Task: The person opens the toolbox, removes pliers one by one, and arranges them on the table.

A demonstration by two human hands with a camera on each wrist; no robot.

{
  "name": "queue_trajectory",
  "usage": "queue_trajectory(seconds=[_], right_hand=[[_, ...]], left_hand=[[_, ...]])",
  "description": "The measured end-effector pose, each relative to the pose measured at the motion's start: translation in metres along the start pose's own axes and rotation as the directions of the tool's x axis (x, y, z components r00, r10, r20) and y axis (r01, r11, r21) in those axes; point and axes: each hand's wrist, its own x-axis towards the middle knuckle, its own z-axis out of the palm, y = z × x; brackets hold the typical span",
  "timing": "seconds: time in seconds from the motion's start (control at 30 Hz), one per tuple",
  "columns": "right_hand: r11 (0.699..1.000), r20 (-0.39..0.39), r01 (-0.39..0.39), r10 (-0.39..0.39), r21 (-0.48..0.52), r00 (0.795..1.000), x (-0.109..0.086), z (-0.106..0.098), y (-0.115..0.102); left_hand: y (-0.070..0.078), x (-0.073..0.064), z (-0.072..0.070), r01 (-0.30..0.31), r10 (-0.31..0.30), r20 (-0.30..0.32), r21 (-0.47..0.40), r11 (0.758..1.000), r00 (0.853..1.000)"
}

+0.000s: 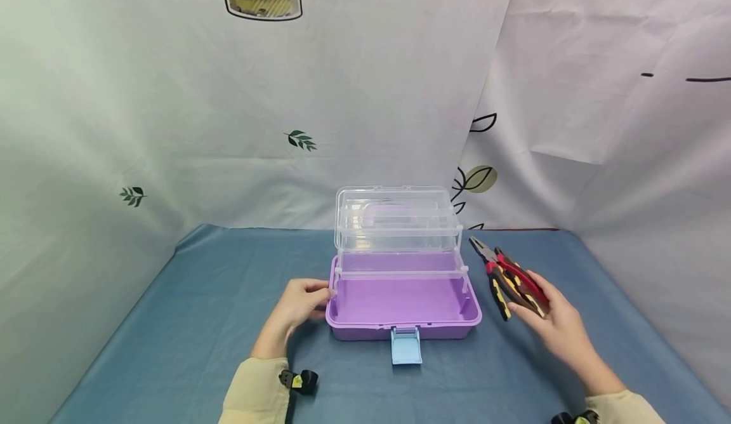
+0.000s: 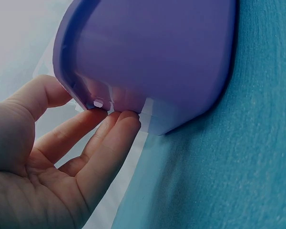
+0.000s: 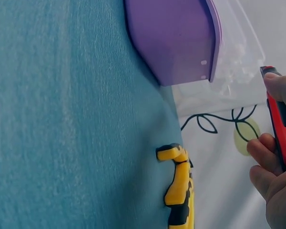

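A purple toolbox (image 1: 400,332) stands on the table with its transparent lid (image 1: 400,198) raised and its clear trays (image 1: 400,271) lifted at the back. Its bottom shows bare purple. My left hand (image 1: 299,303) grips the box's left wall, thumb at the rim and fingertips against the outside, as the left wrist view (image 2: 62,162) shows. Right of the box, my right hand (image 1: 556,329) holds red-and-black pliers (image 1: 516,278) between thumb and fingers. Close beside them are other pliers (image 1: 485,254) with yellow-and-black handles (image 3: 179,186), spread apart; whether the hand touches these I cannot tell.
A light blue latch (image 1: 406,349) hangs down at the box's front. Blue cloth (image 1: 228,297) covers the table. Pale patterned fabric (image 1: 228,94) hangs behind and along both sides.
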Motion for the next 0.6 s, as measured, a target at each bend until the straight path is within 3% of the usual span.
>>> queue_trajectory(seconds=[0.6], right_hand=[[0.994, 0.054, -0.083, 0.087, -0.075, 0.995, 0.002, -0.006, 0.011]], left_hand=[[-0.001, 0.001, 0.0, 0.002, -0.002, 0.005, -0.007, 1.0, 1.0]])
